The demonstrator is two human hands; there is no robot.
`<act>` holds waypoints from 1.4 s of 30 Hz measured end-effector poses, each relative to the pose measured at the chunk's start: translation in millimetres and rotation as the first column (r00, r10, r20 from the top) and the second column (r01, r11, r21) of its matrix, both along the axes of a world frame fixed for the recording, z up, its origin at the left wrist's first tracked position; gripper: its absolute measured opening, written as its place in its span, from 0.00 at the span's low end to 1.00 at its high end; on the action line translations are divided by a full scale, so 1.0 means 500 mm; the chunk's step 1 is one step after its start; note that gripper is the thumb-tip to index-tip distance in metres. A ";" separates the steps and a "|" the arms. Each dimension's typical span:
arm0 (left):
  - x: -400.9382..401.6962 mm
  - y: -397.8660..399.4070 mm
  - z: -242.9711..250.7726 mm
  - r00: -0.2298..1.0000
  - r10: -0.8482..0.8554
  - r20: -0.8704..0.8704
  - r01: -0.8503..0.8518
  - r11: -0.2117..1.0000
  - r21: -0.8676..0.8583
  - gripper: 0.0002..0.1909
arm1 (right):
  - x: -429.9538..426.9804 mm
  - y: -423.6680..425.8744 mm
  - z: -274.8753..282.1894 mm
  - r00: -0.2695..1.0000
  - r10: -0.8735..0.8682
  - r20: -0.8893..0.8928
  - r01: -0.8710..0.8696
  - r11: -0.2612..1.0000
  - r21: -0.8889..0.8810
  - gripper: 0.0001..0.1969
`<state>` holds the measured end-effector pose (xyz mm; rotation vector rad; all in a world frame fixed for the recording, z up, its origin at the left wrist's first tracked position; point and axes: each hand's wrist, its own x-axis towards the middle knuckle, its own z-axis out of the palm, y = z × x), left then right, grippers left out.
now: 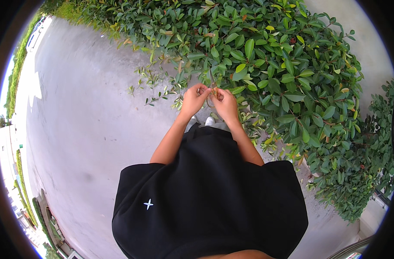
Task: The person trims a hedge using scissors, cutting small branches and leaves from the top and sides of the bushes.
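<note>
A pair of scissors (213, 84) with gold-coloured handles points its blades away from me, towards the leafy hedge (268, 64). My right hand (225, 104) is closed around the handle loops. My left hand (194, 99) meets it from the other side, thumb and fingertips pinched together at the scissors' handles near the pivot; whether it grips them or something small cannot be told. Both hands are close to the hedge's near edge. Cut leafy sprigs (158, 97) lie on the concrete ground (96, 106) beyond and left of my hands.
The hedge curves from the far side round to my right. More fallen leaves (268, 142) lie along its base. My white shoes (210, 121) stand on the concrete just below my hands. A parked car (35, 34) shows at the far left, and part of another vehicle (352, 251) at bottom right.
</note>
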<state>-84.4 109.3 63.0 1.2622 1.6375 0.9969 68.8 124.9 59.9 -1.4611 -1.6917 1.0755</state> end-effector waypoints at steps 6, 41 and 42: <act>0.039 -0.001 0.056 0.988 -0.109 -0.107 0.117 0.991 0.067 0.12 | 0.033 -0.005 0.011 0.989 -0.078 -0.126 0.085 0.995 0.049 0.16; 0.007 -0.024 0.017 0.896 -0.100 0.433 0.092 0.995 0.041 0.10 | -0.032 -0.033 0.031 0.991 -0.085 -0.106 0.096 0.990 0.105 0.15; -0.002 -0.022 0.013 0.880 -0.102 0.464 0.106 0.994 0.018 0.11 | -0.039 -0.030 0.029 0.986 -0.085 -0.144 0.102 0.988 0.113 0.13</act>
